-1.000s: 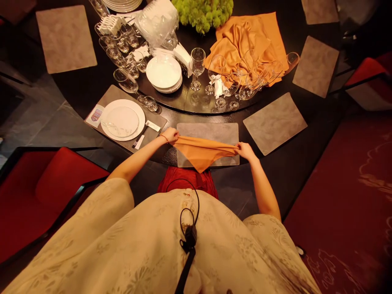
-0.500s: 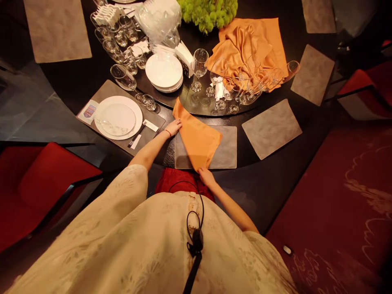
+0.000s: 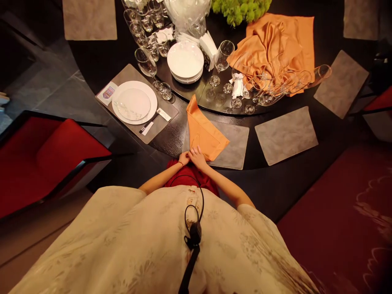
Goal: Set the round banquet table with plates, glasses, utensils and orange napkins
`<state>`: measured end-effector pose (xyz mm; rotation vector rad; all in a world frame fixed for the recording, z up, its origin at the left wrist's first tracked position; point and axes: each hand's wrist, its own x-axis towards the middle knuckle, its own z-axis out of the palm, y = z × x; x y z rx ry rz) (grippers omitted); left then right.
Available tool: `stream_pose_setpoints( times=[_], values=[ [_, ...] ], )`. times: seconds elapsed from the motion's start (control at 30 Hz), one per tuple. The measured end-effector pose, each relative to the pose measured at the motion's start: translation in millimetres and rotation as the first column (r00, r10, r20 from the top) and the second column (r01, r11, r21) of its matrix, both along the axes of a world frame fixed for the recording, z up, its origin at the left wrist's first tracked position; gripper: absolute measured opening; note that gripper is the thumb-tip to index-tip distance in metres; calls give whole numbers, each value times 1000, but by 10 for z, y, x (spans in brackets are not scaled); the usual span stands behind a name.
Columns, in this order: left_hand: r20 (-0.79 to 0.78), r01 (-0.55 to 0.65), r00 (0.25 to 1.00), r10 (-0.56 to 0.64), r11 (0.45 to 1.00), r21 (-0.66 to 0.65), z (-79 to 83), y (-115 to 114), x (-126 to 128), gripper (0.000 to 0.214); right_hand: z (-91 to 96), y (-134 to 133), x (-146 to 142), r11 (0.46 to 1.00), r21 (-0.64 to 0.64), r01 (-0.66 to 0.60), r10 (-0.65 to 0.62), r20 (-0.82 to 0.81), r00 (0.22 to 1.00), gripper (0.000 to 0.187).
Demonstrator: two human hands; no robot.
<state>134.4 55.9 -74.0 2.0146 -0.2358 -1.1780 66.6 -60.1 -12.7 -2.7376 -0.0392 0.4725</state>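
At the near edge of the tabletop (image 3: 170, 139), the right hand (image 3: 198, 157) pinches the napkin (image 3: 211, 136); the left hand (image 3: 184, 158) touches it, grip unclear.

Left hand (image 3: 184, 158) moved from left edge of orange napkin (image 3: 206, 131) to near corner, beside right hand (image 3: 197, 157).

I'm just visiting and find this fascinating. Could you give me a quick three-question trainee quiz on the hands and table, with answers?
1. True or false: the left hand is close beside the right hand.
2. What is the right hand touching? (a) a stemmed glass (b) the orange napkin (c) green foliage
3. Fill in: the large white plate rests on a grey ____.

Key: 1. True. 2. b. 3. placemat.
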Motion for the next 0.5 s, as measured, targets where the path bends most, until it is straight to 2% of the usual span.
stream_pose_setpoints(
  times=[0.07, 0.2, 0.33, 0.5],
  values=[
    [-31, -26, 999, 26, 999, 28, -58, -26, 20, 9, -74, -63, -129, 1000, 21, -13, 13, 1, 1000, 42],
    [-107, -70, 991, 75, 996, 47, -115, -38, -23, 18, -179, -156, -354, 1000, 18, -5, 7, -113, 994, 44],
    [-127, -90, 988, 94, 995, 34, -124, -22, 17, 23, -225, -207, -374, 999, -2, -48, 47, -131, 990, 45],
    [125, -40, 991, 44, 999, -37, -132, -100, 305, 31, -314, -267, -350, 995, 14, -95, 96, -67, 993, 40]
  ],
)
